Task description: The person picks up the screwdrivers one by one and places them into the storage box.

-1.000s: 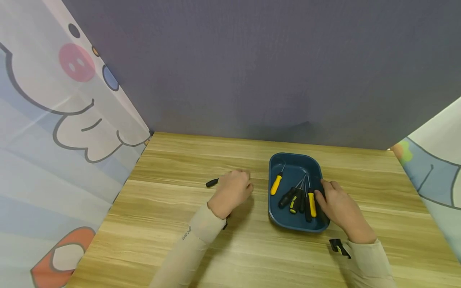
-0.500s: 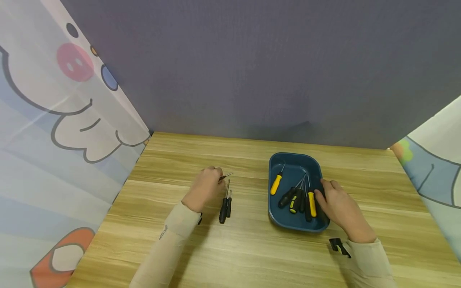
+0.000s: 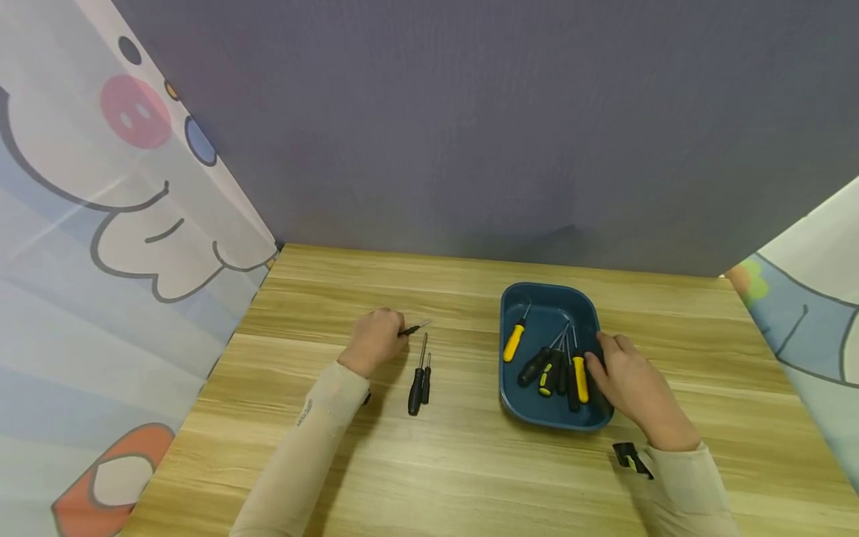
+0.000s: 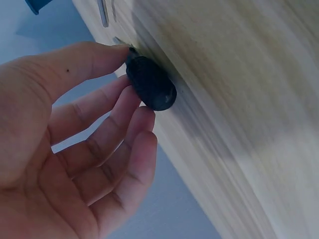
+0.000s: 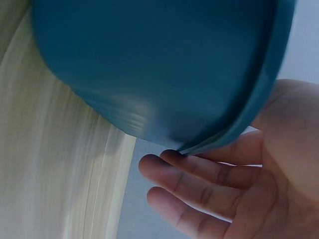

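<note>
In the head view my left hand (image 3: 373, 339) is low over the left part of the table, pinching a small screwdriver (image 3: 411, 330) whose tip points right. Up close in the left wrist view, thumb and index finger hold its black handle (image 4: 151, 83) near the shaft. Just right of that hand lie a larger black screwdriver (image 3: 415, 391) and a smaller one (image 3: 426, 384), side by side. My right hand (image 3: 631, 380) grips the right rim of a dark blue plastic bin (image 3: 537, 414), fingers along the outer wall.
Inside the bin lie a yellow screwdriver (image 3: 514, 341) at left, another yellow one (image 3: 580, 379) at right, and several black ones between. A grey panel (image 3: 429, 134) stands along the back edge of the wooden table (image 3: 470, 477). Patterned cloth (image 3: 101, 298) hangs at the left.
My left hand has moved left with the small screwdriver, uncovering the two screwdrivers on the table. My right hand and the bin have stayed in place.
</note>
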`<state>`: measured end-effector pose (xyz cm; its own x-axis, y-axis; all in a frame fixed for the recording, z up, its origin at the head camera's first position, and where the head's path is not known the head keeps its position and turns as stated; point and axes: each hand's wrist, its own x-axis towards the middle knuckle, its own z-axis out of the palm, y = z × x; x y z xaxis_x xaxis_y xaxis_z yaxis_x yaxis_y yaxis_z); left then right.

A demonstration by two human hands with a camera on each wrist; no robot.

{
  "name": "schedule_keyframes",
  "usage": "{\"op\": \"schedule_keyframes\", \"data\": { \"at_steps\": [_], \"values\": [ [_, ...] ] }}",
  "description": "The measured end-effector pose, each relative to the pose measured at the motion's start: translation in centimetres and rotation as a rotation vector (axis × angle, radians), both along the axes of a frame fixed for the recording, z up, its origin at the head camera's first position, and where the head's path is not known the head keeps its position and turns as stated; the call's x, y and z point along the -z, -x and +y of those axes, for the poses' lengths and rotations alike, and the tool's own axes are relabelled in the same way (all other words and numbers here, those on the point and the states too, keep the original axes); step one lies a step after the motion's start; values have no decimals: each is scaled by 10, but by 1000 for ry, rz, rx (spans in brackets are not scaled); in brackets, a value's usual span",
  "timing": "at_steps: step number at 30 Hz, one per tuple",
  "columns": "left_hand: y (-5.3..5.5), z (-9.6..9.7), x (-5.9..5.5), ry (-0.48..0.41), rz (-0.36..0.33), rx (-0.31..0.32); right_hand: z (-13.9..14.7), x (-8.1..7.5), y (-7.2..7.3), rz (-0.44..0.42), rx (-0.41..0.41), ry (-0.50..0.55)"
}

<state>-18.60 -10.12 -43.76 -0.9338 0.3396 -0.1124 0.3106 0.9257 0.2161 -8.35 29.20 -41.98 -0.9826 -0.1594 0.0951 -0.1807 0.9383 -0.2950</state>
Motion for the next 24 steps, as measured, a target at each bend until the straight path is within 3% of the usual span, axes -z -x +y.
{"op": "schedule_keyframes", "data": {
  "at_steps": [9,24],
  "values": [
    [7,0,3,3,-56,-19,-1,-2,1,-4,3,-4],
    [13,0,4,15,-83,-32,-1,-2,1,-5,11,-5]
  ]
}}
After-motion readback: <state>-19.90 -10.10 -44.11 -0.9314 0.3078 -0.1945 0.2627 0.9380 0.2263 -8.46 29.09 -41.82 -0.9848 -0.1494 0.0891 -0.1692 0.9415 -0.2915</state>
